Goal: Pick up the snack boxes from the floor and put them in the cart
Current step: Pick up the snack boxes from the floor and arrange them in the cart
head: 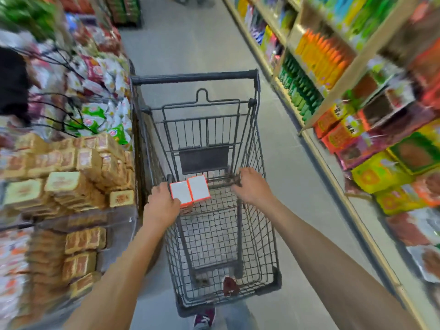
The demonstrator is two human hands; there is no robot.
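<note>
Left hand [162, 201] clamps two snack boxes [200, 189] side by side above the cart [264, 234], near its left wall. Right hand [252, 186] grips the cart's inner frame. Risk: the one-hand pinch slips and a box falls outside the cart.

The left hand [162, 204] holds two white, orange-edged snack boxes [198, 188] side by side over the dark wire cart [264, 234]. The right hand [253, 186] grips the cart's inner wire frame.
</note>
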